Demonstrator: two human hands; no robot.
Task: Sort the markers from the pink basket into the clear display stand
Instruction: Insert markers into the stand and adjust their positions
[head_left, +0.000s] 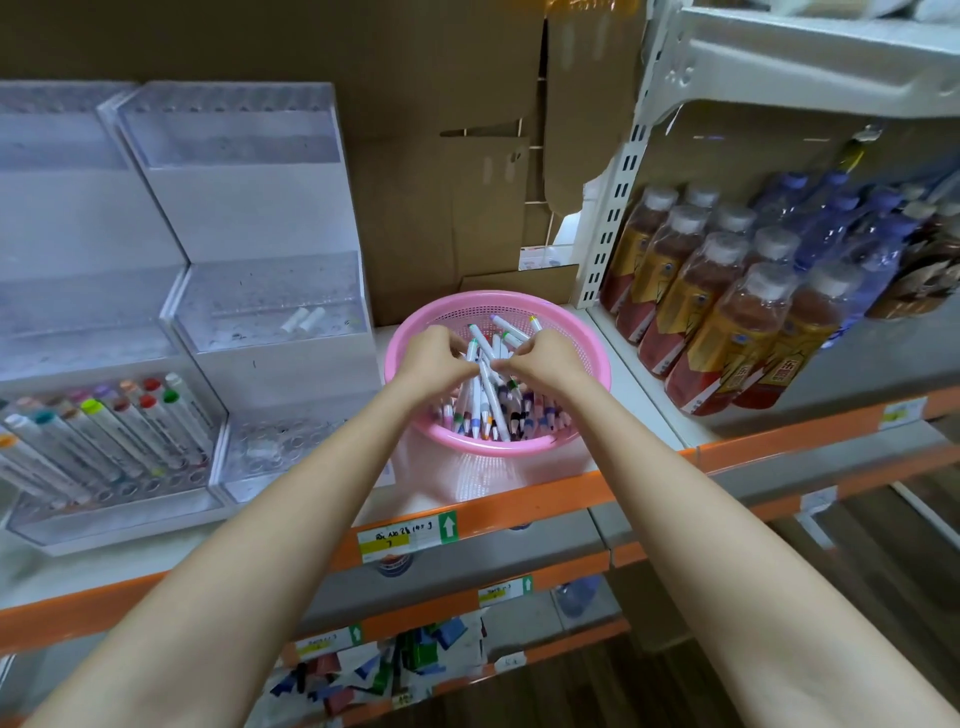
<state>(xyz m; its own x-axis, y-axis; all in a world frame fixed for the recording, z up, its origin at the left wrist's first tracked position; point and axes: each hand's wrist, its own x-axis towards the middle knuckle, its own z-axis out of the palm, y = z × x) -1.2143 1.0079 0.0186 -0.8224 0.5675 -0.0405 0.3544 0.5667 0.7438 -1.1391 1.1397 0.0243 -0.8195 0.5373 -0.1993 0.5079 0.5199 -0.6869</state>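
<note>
Markers (488, 395) bound for the clear display stand (244, 218) on the left lie heaped in the pink basket (592, 358) just right of it, so my left hand (434, 358) and right hand (540, 358) both reach in, fingers curled, pinching a few to sort.

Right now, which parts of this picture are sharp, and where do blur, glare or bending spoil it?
Head view: the left hand, right hand and markers in the pink basket are fairly sharp; head view: the bottles at right look soft, with glare; head view: the wide lens bends the orange shelf edge and tilts the white upright.
</note>
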